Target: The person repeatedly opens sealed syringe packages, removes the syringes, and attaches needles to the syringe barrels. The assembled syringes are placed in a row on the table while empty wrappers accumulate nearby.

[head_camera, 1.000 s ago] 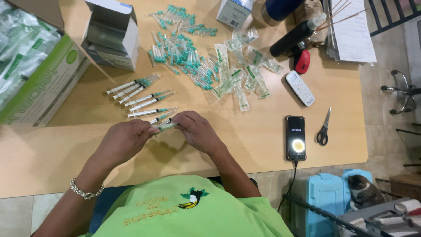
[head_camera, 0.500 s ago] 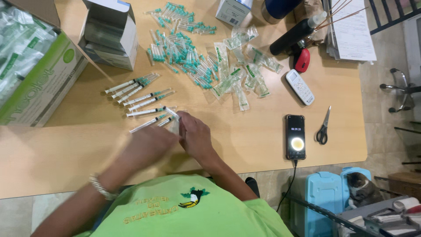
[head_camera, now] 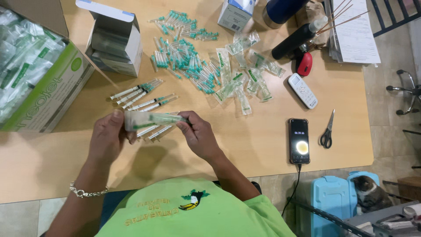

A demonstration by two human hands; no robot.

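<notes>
The left hand (head_camera: 107,138) and right hand (head_camera: 199,138) pinch opposite ends of a packaged syringe (head_camera: 151,119), held level between them just above the row of unwrapped syringes (head_camera: 140,97) on the wooden table (head_camera: 263,175).

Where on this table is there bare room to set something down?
Bare wood lies between the right hand and the phone, and along the near edge left of the left hand. Crowded: around the needle pile and wrappers.
</notes>
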